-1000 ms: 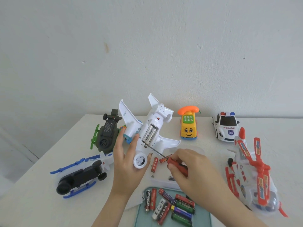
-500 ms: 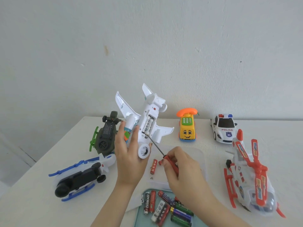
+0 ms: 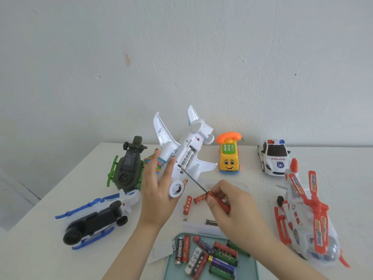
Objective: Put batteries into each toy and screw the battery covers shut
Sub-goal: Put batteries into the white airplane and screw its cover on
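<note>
Airplane [image 3: 182,158] gripped belly-up in left hand [image 3: 159,190] (compartment uncovered). Right hand [image 3: 230,207] pinches screwdriver [image 3: 205,191], tip seemingly at compartment's edge.

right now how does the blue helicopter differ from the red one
The blue helicopter lies on the left with its black underside and wheels turned up. The red helicopter sits on the right with its rotor on top. The blue helicopter has blue blades and skids, the red helicopter red-orange ones. Both have white bodies, and neither is being held.
</note>
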Action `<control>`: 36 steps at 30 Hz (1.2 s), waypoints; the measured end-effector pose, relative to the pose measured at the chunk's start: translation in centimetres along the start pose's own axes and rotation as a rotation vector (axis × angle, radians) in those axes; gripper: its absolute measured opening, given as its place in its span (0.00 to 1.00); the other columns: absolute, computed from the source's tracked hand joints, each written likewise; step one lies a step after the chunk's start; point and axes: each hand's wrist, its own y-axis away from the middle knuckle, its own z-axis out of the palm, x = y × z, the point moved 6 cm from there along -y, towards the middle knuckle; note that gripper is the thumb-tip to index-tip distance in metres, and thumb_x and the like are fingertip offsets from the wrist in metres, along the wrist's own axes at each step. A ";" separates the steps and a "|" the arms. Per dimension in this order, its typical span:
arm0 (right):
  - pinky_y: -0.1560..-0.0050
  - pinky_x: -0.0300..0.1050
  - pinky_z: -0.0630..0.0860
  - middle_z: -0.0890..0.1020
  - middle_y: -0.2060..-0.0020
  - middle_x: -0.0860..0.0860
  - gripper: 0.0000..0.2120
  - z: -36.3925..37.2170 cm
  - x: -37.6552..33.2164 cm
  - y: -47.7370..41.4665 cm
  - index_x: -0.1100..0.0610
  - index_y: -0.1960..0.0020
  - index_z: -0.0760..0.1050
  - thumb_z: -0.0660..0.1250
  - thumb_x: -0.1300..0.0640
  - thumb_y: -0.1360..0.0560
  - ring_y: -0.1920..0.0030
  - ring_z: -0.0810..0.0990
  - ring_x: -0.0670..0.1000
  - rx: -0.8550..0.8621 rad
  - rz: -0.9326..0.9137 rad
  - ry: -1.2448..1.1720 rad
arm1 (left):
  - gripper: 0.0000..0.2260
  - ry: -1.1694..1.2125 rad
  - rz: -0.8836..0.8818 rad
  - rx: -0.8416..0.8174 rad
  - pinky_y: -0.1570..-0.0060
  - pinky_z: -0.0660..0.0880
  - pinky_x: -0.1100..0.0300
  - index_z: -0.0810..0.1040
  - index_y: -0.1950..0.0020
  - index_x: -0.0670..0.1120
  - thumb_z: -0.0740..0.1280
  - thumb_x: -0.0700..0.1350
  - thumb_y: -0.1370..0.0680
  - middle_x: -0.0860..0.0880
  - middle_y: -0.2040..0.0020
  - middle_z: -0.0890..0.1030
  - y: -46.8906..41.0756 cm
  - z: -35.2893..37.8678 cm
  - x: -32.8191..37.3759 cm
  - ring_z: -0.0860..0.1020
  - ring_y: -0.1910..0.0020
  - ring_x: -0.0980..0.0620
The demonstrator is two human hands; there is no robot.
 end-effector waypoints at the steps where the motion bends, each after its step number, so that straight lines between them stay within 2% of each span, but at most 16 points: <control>1: 0.70 0.32 0.69 0.77 0.67 0.46 0.05 0.0 -0.1 -0.1 0.54 0.58 0.74 0.65 0.58 0.23 0.69 0.75 0.44 -0.009 -0.003 -0.005 | 0.26 0.010 -0.003 -0.002 0.41 0.73 0.35 0.68 0.29 0.42 0.68 0.52 0.23 0.38 0.26 0.60 -0.1 0.0 0.0 0.54 0.22 0.50; 6: 0.72 0.30 0.66 0.78 0.66 0.47 0.05 -0.3 -0.1 -1.1 0.53 0.58 0.74 0.65 0.58 0.23 0.74 0.73 0.41 -0.037 0.005 0.004 | 0.26 0.035 0.000 -0.013 0.42 0.74 0.36 0.68 0.29 0.42 0.68 0.52 0.23 0.39 0.26 0.59 -0.4 0.2 -0.4 0.54 0.22 0.52; 9: 0.71 0.32 0.67 0.78 0.65 0.45 0.04 0.2 0.2 -1.4 0.53 0.56 0.73 0.64 0.57 0.23 0.73 0.74 0.41 -0.044 0.023 0.023 | 0.26 0.021 0.001 -0.015 0.38 0.72 0.37 0.67 0.29 0.42 0.68 0.51 0.23 0.38 0.27 0.60 -0.4 0.5 -0.7 0.55 0.22 0.50; 12: 0.69 0.38 0.69 0.76 0.67 0.44 0.03 1.2 0.4 -1.3 0.51 0.54 0.70 0.62 0.53 0.22 0.69 0.74 0.41 -0.030 0.035 0.076 | 0.26 0.010 -0.018 -0.005 0.29 0.64 0.46 0.67 0.29 0.43 0.68 0.51 0.23 0.38 0.26 0.59 -0.5 0.8 -0.6 0.56 0.23 0.47; 15: 0.70 0.38 0.65 0.74 0.72 0.46 0.03 1.8 0.6 -1.0 0.50 0.54 0.68 0.61 0.55 0.21 0.71 0.72 0.43 -0.001 0.045 0.013 | 0.26 0.016 -0.049 0.021 0.27 0.59 0.52 0.66 0.28 0.43 0.68 0.51 0.23 0.38 0.26 0.58 -0.6 0.8 -0.5 0.52 0.22 0.51; 20: 0.72 0.35 0.64 0.75 0.73 0.40 0.07 1.8 0.9 -0.4 0.47 0.55 0.66 0.60 0.56 0.20 0.73 0.72 0.44 0.011 0.063 -0.013 | 0.27 0.029 -0.021 0.005 0.30 0.63 0.47 0.66 0.28 0.44 0.69 0.51 0.24 0.40 0.26 0.58 -0.7 0.8 -0.8 0.51 0.22 0.53; 23: 0.73 0.34 0.64 0.73 0.75 0.47 0.07 0.9 1.3 -0.4 0.48 0.55 0.67 0.59 0.57 0.20 0.75 0.71 0.43 0.071 0.108 -0.073 | 0.28 0.053 -0.027 -0.010 0.29 0.64 0.46 0.67 0.28 0.44 0.70 0.51 0.25 0.42 0.25 0.56 -0.4 0.8 -1.1 0.52 0.22 0.52; 26: 0.72 0.35 0.64 0.76 0.72 0.52 0.09 0.2 1.2 -0.6 0.46 0.57 0.67 0.60 0.57 0.21 0.74 0.70 0.44 0.082 0.093 -0.038 | 0.27 0.045 -0.012 -0.009 0.26 0.60 0.52 0.67 0.29 0.44 0.68 0.53 0.24 0.41 0.25 0.57 -0.2 0.4 -1.3 0.53 0.22 0.52; 28: 0.72 0.35 0.65 0.76 0.72 0.52 0.09 0.1 1.2 -0.6 0.46 0.58 0.68 0.61 0.57 0.21 0.73 0.71 0.44 0.058 0.090 -0.005 | 0.27 0.048 0.019 -0.032 0.30 0.67 0.45 0.68 0.29 0.43 0.68 0.53 0.24 0.40 0.25 0.58 0.0 0.3 -1.4 0.57 0.23 0.46; 29: 0.72 0.35 0.65 0.77 0.71 0.51 0.09 0.1 1.2 -0.5 0.45 0.59 0.68 0.61 0.56 0.21 0.73 0.71 0.44 0.054 0.090 0.016 | 0.26 0.046 0.036 -0.047 0.35 0.71 0.40 0.69 0.30 0.42 0.69 0.52 0.24 0.40 0.25 0.58 0.1 0.3 -1.5 0.61 0.25 0.41; 31: 0.71 0.35 0.66 0.78 0.69 0.49 0.09 -0.1 1.4 -0.6 0.45 0.59 0.69 0.61 0.55 0.21 0.70 0.73 0.44 0.062 0.090 0.052 | 0.26 0.027 0.062 -0.065 0.43 0.75 0.36 0.69 0.30 0.42 0.69 0.52 0.24 0.39 0.25 0.58 0.3 0.2 -1.6 0.65 0.28 0.37; 36: 0.70 0.34 0.67 0.77 0.71 0.46 0.10 -1.2 0.6 -1.0 0.45 0.60 0.70 0.63 0.57 0.22 0.69 0.74 0.43 0.133 0.042 0.069 | 0.26 -0.014 0.116 -0.065 0.44 0.76 0.36 0.68 0.30 0.42 0.68 0.52 0.23 0.39 0.26 0.59 0.2 -0.4 -1.4 0.62 0.25 0.42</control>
